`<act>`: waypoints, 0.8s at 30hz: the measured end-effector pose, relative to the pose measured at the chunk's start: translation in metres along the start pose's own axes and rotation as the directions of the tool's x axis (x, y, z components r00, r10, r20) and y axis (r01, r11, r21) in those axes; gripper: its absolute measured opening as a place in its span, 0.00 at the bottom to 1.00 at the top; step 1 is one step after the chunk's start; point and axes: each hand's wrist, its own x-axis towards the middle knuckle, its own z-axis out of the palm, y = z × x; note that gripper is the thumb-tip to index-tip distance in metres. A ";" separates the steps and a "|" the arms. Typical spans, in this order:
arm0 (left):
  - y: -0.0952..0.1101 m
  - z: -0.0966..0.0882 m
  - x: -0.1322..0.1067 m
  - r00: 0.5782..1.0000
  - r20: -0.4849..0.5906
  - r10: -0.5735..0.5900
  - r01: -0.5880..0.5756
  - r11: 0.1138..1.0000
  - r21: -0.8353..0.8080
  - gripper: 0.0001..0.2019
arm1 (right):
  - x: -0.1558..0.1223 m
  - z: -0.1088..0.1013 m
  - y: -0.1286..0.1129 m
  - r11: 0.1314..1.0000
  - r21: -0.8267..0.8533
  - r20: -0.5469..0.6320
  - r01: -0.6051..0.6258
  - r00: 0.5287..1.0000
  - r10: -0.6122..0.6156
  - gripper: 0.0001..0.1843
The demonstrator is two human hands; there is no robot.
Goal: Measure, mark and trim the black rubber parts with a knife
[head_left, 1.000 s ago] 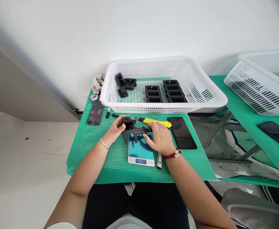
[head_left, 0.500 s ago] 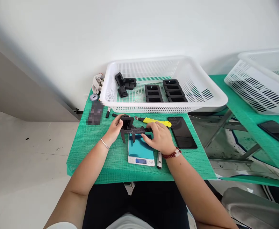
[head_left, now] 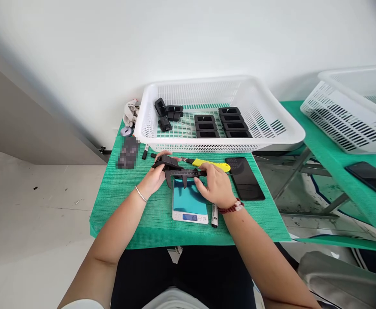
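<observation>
My left hand [head_left: 156, 176] grips a black plastic part [head_left: 168, 162] with a rectangular frame, now tilted flatter. My right hand [head_left: 218, 184] is closed round the beam of a black vernier caliper [head_left: 188, 173], whose jaws point down toward me and stand apart beside the part. Whether the jaws touch the part I cannot make out. Below the caliper lies a digital scale [head_left: 190, 201] with a blue-green plate, its display reading about 0.0. A yellow utility knife [head_left: 211, 165] lies just behind my right hand, and a marker [head_left: 214, 216] lies right of the scale.
A white plastic basket [head_left: 220, 147] at the back holds several black frame parts [head_left: 235, 122]. One dark phone [head_left: 246, 180] lies right on the green-covered table [head_left: 120, 206]. Gloves [head_left: 130, 113] and another marker [head_left: 145, 151] are at left. A second basket [head_left: 345, 124] stands on the right-hand table.
The black part has turned in my left hand, from showing its frame opening to lying flatter. The caliper has shifted slightly right, its jaws off the part's earlier position.
</observation>
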 end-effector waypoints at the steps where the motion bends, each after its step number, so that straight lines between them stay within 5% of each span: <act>1: 0.000 -0.001 0.000 1.000 0.008 -0.016 0.016 1.000 0.007 0.14 | 0.000 0.000 0.000 1.000 0.013 0.001 0.007 1.000 -0.007 0.14; 11: 0.006 0.004 -0.003 0.992 0.093 -0.080 0.085 0.995 -0.054 0.26 | -0.003 -0.002 -0.001 0.994 0.106 -0.025 -0.038 0.999 0.040 0.14; 24: 0.004 0.004 -0.002 0.985 0.123 -0.125 0.140 0.983 -0.122 0.22 | -0.006 -0.004 -0.003 0.980 0.197 -0.104 0.006 0.994 0.015 0.13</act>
